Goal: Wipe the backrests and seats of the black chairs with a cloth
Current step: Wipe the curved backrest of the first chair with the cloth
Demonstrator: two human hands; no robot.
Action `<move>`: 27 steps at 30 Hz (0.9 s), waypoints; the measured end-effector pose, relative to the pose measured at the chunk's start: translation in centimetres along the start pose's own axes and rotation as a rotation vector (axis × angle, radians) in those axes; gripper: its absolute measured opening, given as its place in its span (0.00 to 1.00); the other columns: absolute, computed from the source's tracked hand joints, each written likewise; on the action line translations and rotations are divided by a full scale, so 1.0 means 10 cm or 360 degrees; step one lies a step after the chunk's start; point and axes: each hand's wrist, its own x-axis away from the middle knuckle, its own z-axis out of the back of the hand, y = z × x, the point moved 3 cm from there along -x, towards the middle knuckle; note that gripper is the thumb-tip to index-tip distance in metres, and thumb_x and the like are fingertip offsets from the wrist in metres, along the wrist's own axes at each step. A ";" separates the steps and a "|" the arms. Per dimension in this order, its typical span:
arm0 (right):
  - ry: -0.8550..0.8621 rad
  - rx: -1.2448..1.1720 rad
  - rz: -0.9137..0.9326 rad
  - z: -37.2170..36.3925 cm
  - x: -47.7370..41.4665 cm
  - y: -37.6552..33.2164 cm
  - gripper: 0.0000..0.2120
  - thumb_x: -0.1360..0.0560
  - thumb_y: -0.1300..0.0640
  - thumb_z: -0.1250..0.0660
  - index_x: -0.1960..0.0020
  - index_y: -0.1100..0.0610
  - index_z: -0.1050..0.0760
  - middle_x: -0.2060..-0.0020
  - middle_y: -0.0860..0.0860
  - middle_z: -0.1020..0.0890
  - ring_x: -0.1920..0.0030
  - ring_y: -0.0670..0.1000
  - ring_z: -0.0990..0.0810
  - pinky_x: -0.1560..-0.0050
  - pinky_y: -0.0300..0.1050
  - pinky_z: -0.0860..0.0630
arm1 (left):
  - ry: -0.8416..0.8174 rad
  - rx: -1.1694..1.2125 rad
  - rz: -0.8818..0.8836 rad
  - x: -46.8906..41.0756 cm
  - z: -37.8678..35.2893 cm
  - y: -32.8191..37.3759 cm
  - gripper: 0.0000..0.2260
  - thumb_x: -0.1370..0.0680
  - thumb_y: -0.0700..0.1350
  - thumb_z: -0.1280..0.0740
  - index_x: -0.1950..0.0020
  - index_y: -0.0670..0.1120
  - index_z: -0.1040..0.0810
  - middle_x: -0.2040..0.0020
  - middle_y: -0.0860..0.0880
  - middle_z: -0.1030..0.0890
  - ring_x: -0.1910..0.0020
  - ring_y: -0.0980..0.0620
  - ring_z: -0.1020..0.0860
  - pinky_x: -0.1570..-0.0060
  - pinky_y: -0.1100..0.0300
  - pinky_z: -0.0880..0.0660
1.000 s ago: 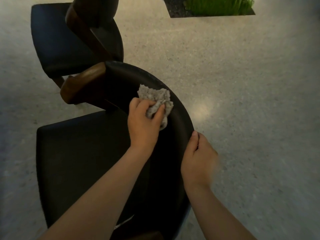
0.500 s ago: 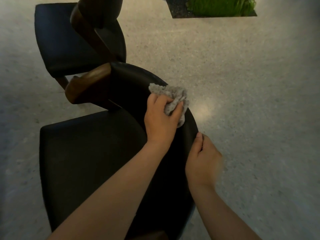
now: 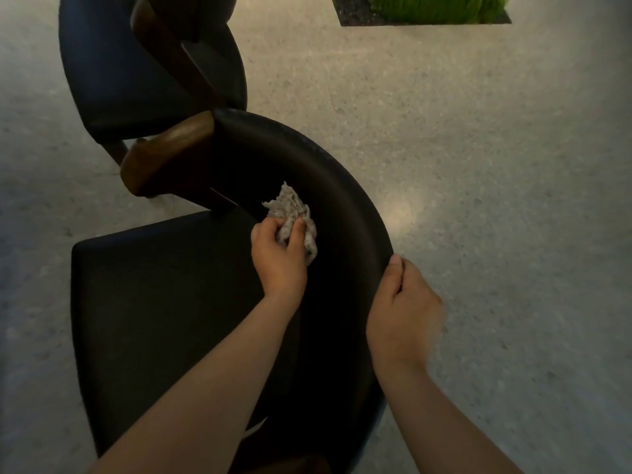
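A black chair stands right below me, with a curved black backrest (image 3: 328, 172) and a flat black seat (image 3: 160, 295). My left hand (image 3: 278, 258) grips a crumpled grey cloth (image 3: 294, 217) and presses it against the inner face of the backrest, low down near the seat. My right hand (image 3: 403, 302) holds the backrest's outer edge, thumb on top and fingers behind it. A second black chair (image 3: 126, 73) stands farther off at the upper left.
Brown wooden armrests (image 3: 167, 152) jut out between the two chairs. Speckled grey floor (image 3: 478, 200) spreads to the right. A dark planter bed with green plants (image 3: 434, 8) lies at the top right.
My left hand has slid the cloth from the backrest's top edge down its inner face toward the seat. My right hand has stayed on the backrest's edge.
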 end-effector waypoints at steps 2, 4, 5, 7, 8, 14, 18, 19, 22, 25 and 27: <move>-0.0009 0.0012 -0.0003 0.00 0.00 0.00 0.17 0.18 0.52 0.44 0.62 0.56 0.25 0.76 0.41 0.35 0.76 0.40 0.37 0.72 0.35 0.45 | 0.0011 -0.0025 0.0002 -0.01 0.01 -0.04 0.07 0.21 0.46 0.33 0.55 0.58 0.26 0.48 0.56 0.27 0.54 0.71 0.26 0.59 0.76 0.29; -0.0015 0.0017 -0.0009 -0.01 0.00 0.00 0.18 0.18 0.52 0.44 0.63 0.55 0.25 0.76 0.41 0.35 0.76 0.40 0.37 0.72 0.35 0.45 | 0.0027 -0.0038 0.0012 -0.03 0.02 -0.09 0.06 0.21 0.45 0.33 0.54 0.56 0.26 0.48 0.55 0.27 0.54 0.70 0.26 0.59 0.77 0.29; -0.0016 0.0019 -0.0006 0.00 0.00 0.00 0.17 0.18 0.52 0.44 0.63 0.54 0.26 0.76 0.41 0.35 0.76 0.40 0.37 0.72 0.35 0.45 | 0.0035 -0.0037 0.0020 -0.03 0.01 -0.12 0.04 0.21 0.45 0.33 0.53 0.55 0.25 0.48 0.54 0.27 0.54 0.69 0.26 0.59 0.78 0.29; -0.0021 0.0009 0.0005 0.01 0.00 -0.02 0.17 0.18 0.51 0.45 0.64 0.52 0.28 0.77 0.42 0.35 0.77 0.41 0.37 0.72 0.35 0.45 | 0.0050 -0.0039 0.0037 -0.03 0.02 -0.17 0.02 0.21 0.45 0.33 0.50 0.52 0.24 0.48 0.54 0.27 0.54 0.68 0.26 0.58 0.78 0.30; -0.0028 0.0000 0.0002 0.01 0.00 -0.01 0.16 0.18 0.51 0.45 0.64 0.51 0.29 0.77 0.42 0.35 0.77 0.41 0.37 0.72 0.34 0.45 | 0.0058 -0.0039 0.0044 -0.03 0.02 -0.20 0.02 0.21 0.45 0.33 0.51 0.52 0.24 0.48 0.54 0.27 0.54 0.67 0.26 0.58 0.77 0.29; -0.0038 -0.0023 -0.0013 0.00 0.01 0.02 0.20 0.19 0.49 0.47 0.62 0.55 0.25 0.76 0.42 0.35 0.77 0.41 0.38 0.72 0.36 0.43 | 0.0020 -0.0078 0.0087 -0.03 0.08 -0.29 0.04 0.21 0.47 0.33 0.49 0.49 0.22 0.46 0.50 0.26 0.53 0.62 0.25 0.58 0.73 0.28; -0.0046 -0.0051 -0.0015 0.00 0.00 0.02 0.20 0.19 0.48 0.48 0.61 0.56 0.24 0.76 0.41 0.35 0.77 0.41 0.37 0.72 0.36 0.43 | -0.0079 0.0001 0.0030 0.09 0.08 -0.23 0.01 0.20 0.51 0.34 0.49 0.57 0.25 0.47 0.56 0.29 0.52 0.64 0.26 0.58 0.77 0.28; -0.0054 -0.0051 -0.0016 -0.01 0.00 0.02 0.20 0.19 0.48 0.47 0.62 0.55 0.25 0.76 0.42 0.35 0.77 0.42 0.37 0.72 0.36 0.42 | -0.0079 -0.0002 0.0033 0.11 0.07 -0.24 0.04 0.21 0.51 0.34 0.47 0.56 0.25 0.47 0.57 0.29 0.51 0.63 0.25 0.58 0.76 0.27; -0.0070 -0.0049 -0.0017 0.00 0.00 0.01 0.19 0.19 0.49 0.47 0.63 0.52 0.27 0.77 0.42 0.34 0.77 0.42 0.36 0.72 0.36 0.42 | 0.0003 -0.0020 0.0070 0.08 0.03 -0.27 0.07 0.22 0.51 0.33 0.45 0.52 0.24 0.45 0.56 0.29 0.49 0.61 0.25 0.53 0.68 0.24; -0.0065 -0.0049 -0.0023 0.00 -0.01 0.01 0.19 0.19 0.49 0.47 0.62 0.54 0.25 0.77 0.42 0.34 0.77 0.42 0.36 0.72 0.35 0.42 | 0.0080 -0.0025 0.0086 0.01 0.01 -0.30 0.04 0.22 0.50 0.32 0.50 0.51 0.23 0.47 0.52 0.27 0.51 0.59 0.24 0.51 0.64 0.25; -0.0059 -0.0056 -0.0023 -0.01 -0.01 0.02 0.19 0.18 0.49 0.46 0.62 0.54 0.25 0.76 0.41 0.34 0.77 0.42 0.36 0.72 0.35 0.43 | 0.0096 -0.0034 0.0102 -0.01 0.00 -0.34 0.04 0.22 0.50 0.33 0.53 0.51 0.23 0.48 0.51 0.26 0.53 0.58 0.24 0.54 0.66 0.27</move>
